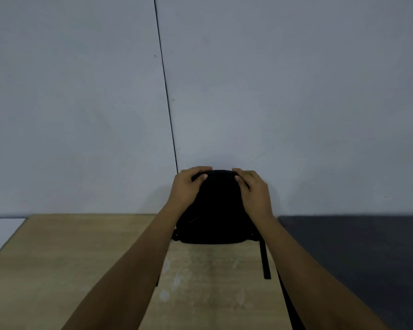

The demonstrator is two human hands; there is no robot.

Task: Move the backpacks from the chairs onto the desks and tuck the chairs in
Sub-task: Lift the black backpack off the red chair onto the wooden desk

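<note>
Now both hands, left (186, 184) and right (253, 189), curl their grip round the top of the backpack (215, 210), upright at the surface's (81, 258) 12 o'clock edge; they should release only once it stands steady.

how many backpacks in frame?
1. The black backpack stands upright on the wooden desk against the wall, left hand and right hand gripping its top. Chairs and any others are out of view.

Plain classroom or office: a wooden desk (81, 258) against a bare partition wall (272, 91).
</note>
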